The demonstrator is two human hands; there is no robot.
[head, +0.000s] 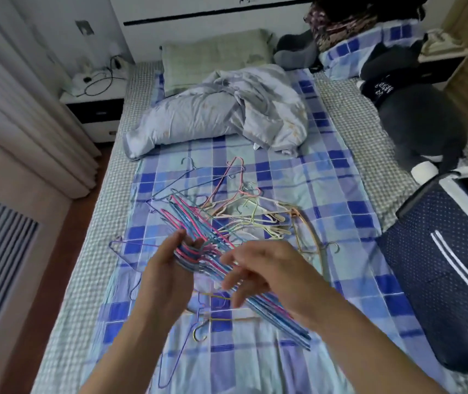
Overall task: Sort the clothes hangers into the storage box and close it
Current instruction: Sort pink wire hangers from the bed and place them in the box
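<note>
Left hand point(167, 268) holds hanger bundle point(198, 237) above the bed point(255, 365).
Bundle's long axis runs far-left to near-right; left fingers curl round its middle, right hand point(269, 268) fingers loose, touching it; box point(440, 265) lies right, nearer right hand.

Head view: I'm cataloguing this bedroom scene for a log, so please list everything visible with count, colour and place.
Hanger bundle: one bunch, pink, blue and teal, gripped in the left hand.
Loose hangers: a tangled pile, too many to count, cream, pink, blue and purple, mid-bed on the sheet.
Storage box: one, navy with white dots and stripes, right edge of the bed, lid state unclear.
Plaid sheet: one, blue and white, spread over the mattress.
Duvet: one, pale blue, crumpled near the bed's head.
Pillow: one, green, at the headboard.
Plush toy: one, dark grey, right side.
Nightstand: one, white and black, left of the bed.
Left hand: fingers curled round the bundle.
Right hand: blurred, touching the bundle.
</note>
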